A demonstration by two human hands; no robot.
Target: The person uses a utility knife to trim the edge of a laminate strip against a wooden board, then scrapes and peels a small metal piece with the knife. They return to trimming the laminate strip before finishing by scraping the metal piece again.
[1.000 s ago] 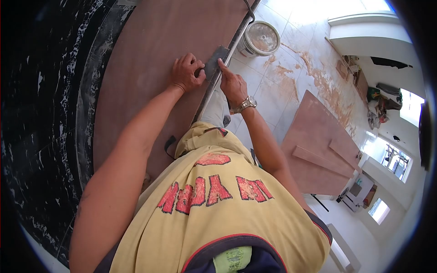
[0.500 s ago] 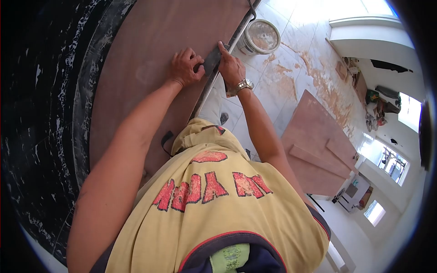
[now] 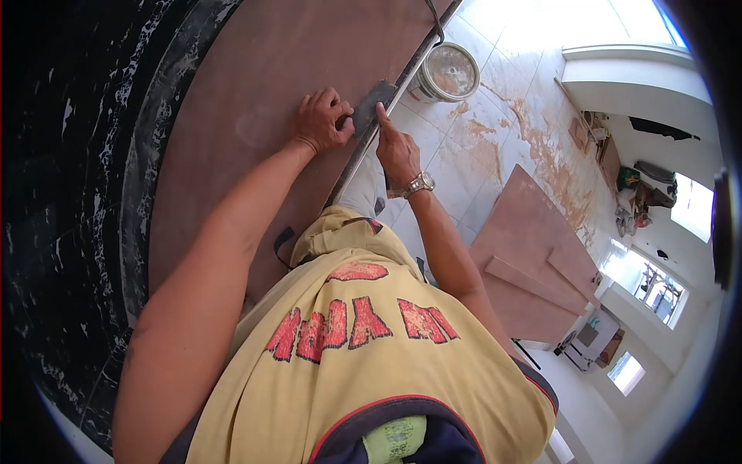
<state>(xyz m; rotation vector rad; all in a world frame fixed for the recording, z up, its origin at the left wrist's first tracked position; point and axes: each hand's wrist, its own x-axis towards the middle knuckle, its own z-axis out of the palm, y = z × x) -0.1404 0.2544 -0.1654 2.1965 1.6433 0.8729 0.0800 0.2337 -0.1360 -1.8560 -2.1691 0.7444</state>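
1. With the dial centred on the view and twelve at the top, the dark flat piece [image 3: 374, 108] lies at twelve, on the large brown board [image 3: 255, 100], right beside its long edge [image 3: 358, 155].

2. The left hand [image 3: 319, 121], at eleven, has its fingers bent and its thumb at the piece's near end; whether it pinches the piece or only steadies it, I cannot tell.

3. The right hand [image 3: 399, 156], between twelve and one, reaches in from beyond the edge, its index finger extended to the piece. The other fingers are folded, and I cannot tell what, if anything, they clasp.

4. The piece could slip over that edge if the right hand pulled outward while the left was slack. A sudden slide might also scrape the index finger on the rim (both hands are bare).

5. The dark cord [image 3: 438, 23], between twelve and one, hangs over the edge near the bucket [image 3: 446, 73]; a sleeve or tool could snag it. The wristwatch [image 3: 421, 183] might knock the edge if the right wrist came in low.

6. The only container I can make out clearly is that bucket, at one, on the tiled floor [image 3: 456, 174]. Inside its pale rim is a round, brown-smeared surface; whether that is a lid or the contents, I cannot tell.
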